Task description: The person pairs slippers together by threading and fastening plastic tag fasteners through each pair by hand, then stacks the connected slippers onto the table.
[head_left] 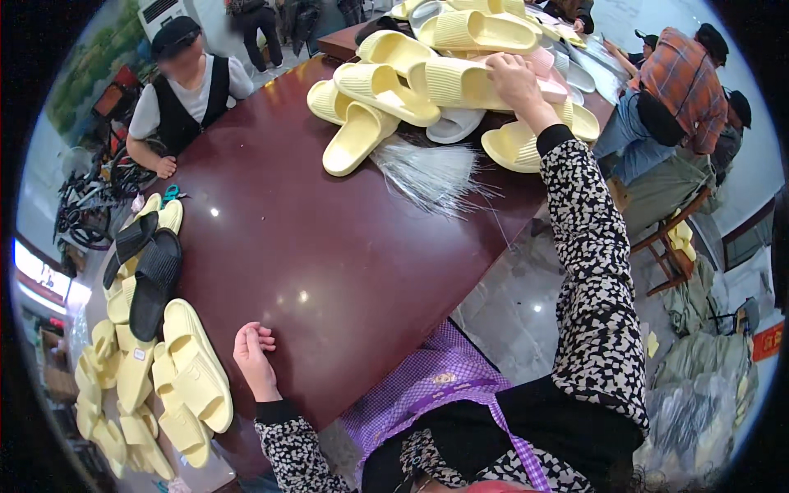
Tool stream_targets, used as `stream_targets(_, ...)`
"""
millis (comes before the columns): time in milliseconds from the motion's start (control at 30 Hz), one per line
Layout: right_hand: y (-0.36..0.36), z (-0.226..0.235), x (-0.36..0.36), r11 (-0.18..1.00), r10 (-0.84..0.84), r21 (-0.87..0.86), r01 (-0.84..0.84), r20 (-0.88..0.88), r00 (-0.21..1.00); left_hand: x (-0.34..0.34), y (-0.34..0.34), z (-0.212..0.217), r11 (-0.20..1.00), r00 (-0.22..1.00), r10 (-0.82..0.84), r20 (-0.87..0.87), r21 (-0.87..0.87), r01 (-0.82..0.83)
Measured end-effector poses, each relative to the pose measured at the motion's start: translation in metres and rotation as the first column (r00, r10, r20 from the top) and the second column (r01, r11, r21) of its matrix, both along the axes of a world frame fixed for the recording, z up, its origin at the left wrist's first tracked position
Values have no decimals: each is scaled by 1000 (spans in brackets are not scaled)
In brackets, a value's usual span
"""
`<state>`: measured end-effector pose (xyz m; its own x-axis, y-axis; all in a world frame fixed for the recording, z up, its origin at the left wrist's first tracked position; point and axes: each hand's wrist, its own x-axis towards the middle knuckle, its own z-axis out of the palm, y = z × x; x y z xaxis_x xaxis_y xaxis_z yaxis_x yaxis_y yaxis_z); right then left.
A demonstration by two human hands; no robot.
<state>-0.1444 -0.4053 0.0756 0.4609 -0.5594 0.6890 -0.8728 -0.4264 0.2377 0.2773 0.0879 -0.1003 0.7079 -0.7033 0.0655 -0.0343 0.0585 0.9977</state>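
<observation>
My right hand (515, 82) reaches to the far side of the table, its fingers closed on the edge of a pale yellow slipper (444, 80) in a heap. Around it lie more ribbed yellow slippers (380, 92), a pink slipper (546, 67) and a grey slipper (454, 125). My left hand (256, 352) hovers at the near left edge of the table, fingers loosely curled, with nothing visible in it. Just below the heap, a bundle of thin clear plastic strands (431, 177) fans out across the dark red table (329, 238).
Along the left edge sit several yellow slippers (193, 361), black slippers (158, 283) and a small teal item (171, 194). A person in a black vest (193, 90) faces the table at far left. At right, a person in a plaid shirt (682, 86) bends beside a wooden chair (670, 246).
</observation>
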Motion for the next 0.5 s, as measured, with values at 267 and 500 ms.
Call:
stream_targets(267, -4, 11, -31, 985, -102, 151, 82, 131, 986, 4, -2, -3, 1000, 1000, 15, 21, 14, -16)
stream_targets(500, 30, -6, -2, 980, -121, 139, 138, -127, 985, 2, 1, 1, 1000, 999, 27, 32, 14, -27)
